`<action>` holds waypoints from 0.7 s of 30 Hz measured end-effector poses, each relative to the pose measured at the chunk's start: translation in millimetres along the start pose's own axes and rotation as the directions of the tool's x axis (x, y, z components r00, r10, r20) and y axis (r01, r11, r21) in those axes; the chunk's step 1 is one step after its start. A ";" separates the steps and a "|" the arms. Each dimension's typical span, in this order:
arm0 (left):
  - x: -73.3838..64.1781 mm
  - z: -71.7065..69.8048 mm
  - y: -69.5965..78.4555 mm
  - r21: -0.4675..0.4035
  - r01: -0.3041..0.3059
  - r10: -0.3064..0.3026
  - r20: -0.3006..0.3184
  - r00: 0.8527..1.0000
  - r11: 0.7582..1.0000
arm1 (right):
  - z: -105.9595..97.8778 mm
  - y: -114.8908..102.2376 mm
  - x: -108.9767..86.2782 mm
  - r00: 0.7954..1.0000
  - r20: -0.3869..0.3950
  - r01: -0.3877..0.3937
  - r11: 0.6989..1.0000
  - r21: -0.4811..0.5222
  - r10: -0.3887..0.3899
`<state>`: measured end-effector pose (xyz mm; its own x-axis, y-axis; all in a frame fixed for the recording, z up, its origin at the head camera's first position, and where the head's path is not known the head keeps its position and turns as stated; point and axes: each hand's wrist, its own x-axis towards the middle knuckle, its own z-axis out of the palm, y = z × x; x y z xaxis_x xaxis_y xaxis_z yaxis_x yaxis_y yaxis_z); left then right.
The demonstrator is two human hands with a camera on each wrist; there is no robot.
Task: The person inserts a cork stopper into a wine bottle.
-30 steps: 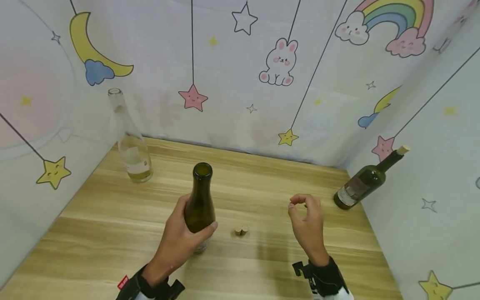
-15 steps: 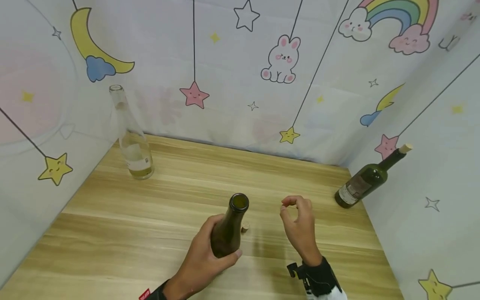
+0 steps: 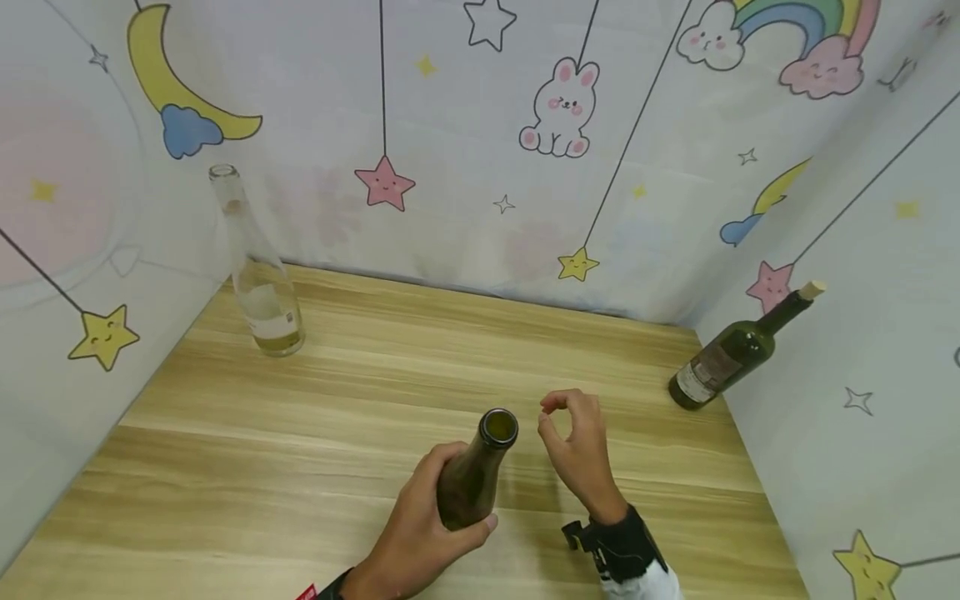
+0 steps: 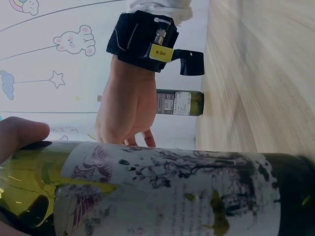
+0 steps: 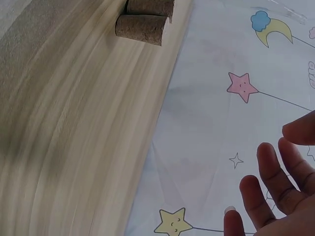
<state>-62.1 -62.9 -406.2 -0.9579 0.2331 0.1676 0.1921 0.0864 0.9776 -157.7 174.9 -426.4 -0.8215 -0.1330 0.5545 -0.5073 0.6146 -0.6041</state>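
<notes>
- Left hand [image 3: 423, 525]: clamped on the body of the green bottle [image 3: 471, 492]. I read its fingers as wrapped around the glass, with the thumb [image 3: 476, 533] on the near side.
- Right hand [image 3: 581, 454]: holding nothing. I see its fingers bent loosely, just to the right of the bottle mouth [image 3: 498, 427] and apart from the glass.
- Hand spacing: the two hands are apart, with the neck of the held bottle between them in my head view.
- Green bottle: located at front centre, over the counter [image 3: 225, 442]. The mouth is uncorked. The left wrist view gives me a worn white label [image 4: 167, 187] with dark and reddish print. The base runs out of that view; I cannot tell whether it touches the counter.
- Corks: the right wrist view shows me one brown cork [image 5: 141, 28] standing beside a second cork [image 5: 152, 6] on the counter. The second is cut off by the frame edge.
- Clear bottle [image 3: 268, 312]: upright at the back left of the counter, with a pale label, well apart from both hands.
- Dark bottle [image 3: 723, 362]: at the right side of the counter, near the wall, with a stopper [image 3: 812, 290] in its neck.
- Wall covering [image 3: 450, 100]: white, printed with stars, a moon, a rabbit and a rainbow, behind and beside the counter.
- Right wrist: I note a black strap [image 3: 626, 546] around it.
</notes>
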 end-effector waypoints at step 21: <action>16.2 -43.8 4.3 -0.144 -0.429 0.397 -0.203 0.895 0.892 | 43.7 20.1 -3.6 0.833 0.551 0.114 0.989 -0.092 -0.045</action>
<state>-86.2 -101.2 -393.6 -0.8243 0.0467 0.5643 0.5511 -0.1627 0.8184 -176.4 153.8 -465.5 -0.8054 -0.5667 0.1740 -0.5715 0.6645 -0.4815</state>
